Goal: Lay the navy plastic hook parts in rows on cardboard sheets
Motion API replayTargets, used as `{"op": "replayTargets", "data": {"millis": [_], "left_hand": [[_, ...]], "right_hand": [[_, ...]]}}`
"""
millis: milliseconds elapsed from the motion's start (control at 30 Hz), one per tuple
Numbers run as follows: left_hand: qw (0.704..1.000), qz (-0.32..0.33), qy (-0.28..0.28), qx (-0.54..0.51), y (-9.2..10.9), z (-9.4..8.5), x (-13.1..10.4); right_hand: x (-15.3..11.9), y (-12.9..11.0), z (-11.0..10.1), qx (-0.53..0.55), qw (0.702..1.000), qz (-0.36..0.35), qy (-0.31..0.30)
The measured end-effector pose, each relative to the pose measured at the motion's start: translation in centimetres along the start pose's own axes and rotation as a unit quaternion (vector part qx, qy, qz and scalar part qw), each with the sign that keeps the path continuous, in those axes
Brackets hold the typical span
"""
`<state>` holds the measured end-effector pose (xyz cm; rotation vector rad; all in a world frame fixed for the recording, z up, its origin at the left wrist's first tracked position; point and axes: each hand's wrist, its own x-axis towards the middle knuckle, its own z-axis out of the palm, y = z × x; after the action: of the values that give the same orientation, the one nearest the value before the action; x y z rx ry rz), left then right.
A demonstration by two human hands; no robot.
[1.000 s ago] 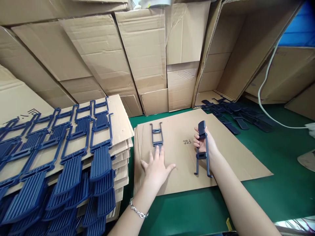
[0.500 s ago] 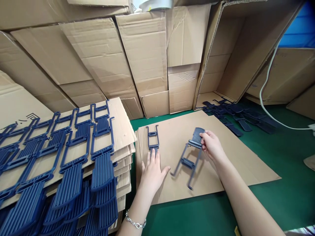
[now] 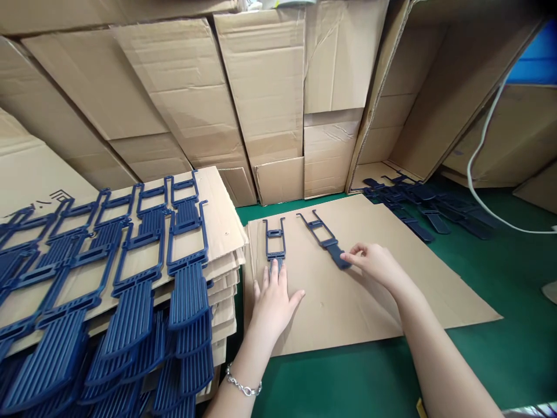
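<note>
Head view: right hand (image 3: pixel 378 264) pinches a navy, ladder-like bracket (image 3: pixel 329 243), long axis slanting, prongs far-left; spread left hand (image 3: pixel 272 307) touches a second bracket (image 3: pixel 275 255).

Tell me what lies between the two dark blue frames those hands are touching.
In the head view, just bare cardboard sheet shows between the left frame and the right frame.

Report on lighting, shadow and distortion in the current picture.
Head view, centre: fairly even light on the flat tan cardboard sheet, a soft shadow below the bare right hand, the dark blue plastic frame it pinches clear in outline; head view, right: heaped dark navy plastic pieces blend together; head view, left: ribbed blue plastic paddles look stretched toward the edge, probably wide-angle distortion.
</note>
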<state>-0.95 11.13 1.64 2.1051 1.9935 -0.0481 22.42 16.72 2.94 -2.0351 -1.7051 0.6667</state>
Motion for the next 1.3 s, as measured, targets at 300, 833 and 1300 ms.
{"op": "replayTargets", "data": {"millis": [300, 833, 1300], "left_hand": [[1.0, 0.0, 0.004, 0.005, 0.1, -0.1, 0.0], [1.0, 0.007, 0.021, 0.015, 0.1, 0.6, 0.3], [0.998, -0.029, 0.038, 0.031, 0.4, 0.2, 0.0]], "right_hand": [[-0.8, -2.3, 4.3, -0.169, 0.978, -0.117, 0.033], [-1.8, -2.7, 3.2, -0.148, 0.972, -0.173, 0.056], [-2.9, -5.7, 8.9, -0.112, 0.964, -0.237, -0.044]]}}
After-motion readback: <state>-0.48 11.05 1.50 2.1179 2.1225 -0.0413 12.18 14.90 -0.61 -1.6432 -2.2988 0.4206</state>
